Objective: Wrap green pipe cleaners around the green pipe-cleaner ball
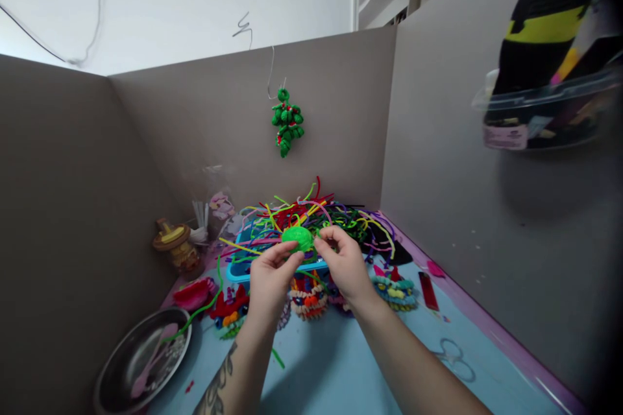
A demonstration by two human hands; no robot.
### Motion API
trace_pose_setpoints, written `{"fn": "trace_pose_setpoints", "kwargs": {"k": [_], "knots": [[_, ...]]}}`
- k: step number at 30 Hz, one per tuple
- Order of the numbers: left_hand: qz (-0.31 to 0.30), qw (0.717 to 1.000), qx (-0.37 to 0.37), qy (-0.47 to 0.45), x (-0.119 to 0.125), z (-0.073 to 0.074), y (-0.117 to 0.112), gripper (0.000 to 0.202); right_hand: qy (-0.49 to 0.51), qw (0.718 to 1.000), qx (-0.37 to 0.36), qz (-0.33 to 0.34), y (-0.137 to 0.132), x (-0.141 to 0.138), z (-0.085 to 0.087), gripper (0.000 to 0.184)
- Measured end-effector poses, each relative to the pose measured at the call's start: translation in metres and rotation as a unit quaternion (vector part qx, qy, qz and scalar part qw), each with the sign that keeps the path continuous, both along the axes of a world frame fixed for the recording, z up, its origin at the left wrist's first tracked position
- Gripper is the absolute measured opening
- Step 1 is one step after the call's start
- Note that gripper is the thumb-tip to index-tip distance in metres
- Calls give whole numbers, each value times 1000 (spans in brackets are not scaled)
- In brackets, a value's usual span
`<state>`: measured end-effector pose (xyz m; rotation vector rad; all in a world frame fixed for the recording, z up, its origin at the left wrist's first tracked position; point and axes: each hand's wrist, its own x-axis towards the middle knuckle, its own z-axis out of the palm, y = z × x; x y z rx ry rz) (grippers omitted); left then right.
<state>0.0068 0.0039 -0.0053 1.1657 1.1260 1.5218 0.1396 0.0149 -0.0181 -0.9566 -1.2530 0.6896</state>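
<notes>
A bright green coil of pipe cleaner (298,237) is pinched between both hands above the blue table. My left hand (269,277) grips its left underside with thumb and fingers closed. On the coil's right side, my right hand (343,259) pinches it with the fingertips. A long green tail (207,301) of the same pipe cleaner trails down to the left. Behind the hands a blue tray (239,272) holds a heap of many-coloured pipe cleaners (316,214).
Finished coiled pieces (307,297) lie in a row under my hands. A steel bowl with a pink spoon (141,356) sits front left, a small jar (176,248) behind it. Scissors (452,356) lie front right. A green ornament (287,122) hangs on the grey partition.
</notes>
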Motion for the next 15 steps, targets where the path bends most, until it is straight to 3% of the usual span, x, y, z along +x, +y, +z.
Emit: {"fn": "trace_pose_setpoints", "kwargs": {"k": [9, 15], "knots": [[30, 1000, -2, -7, -3, -2, -1, 34, -29, 999, 10, 23, -1, -2, 0, 13], [28, 999, -2, -18, -2, -1, -4, 33, 45, 996, -20, 69, 3, -4, -4, 16]]}}
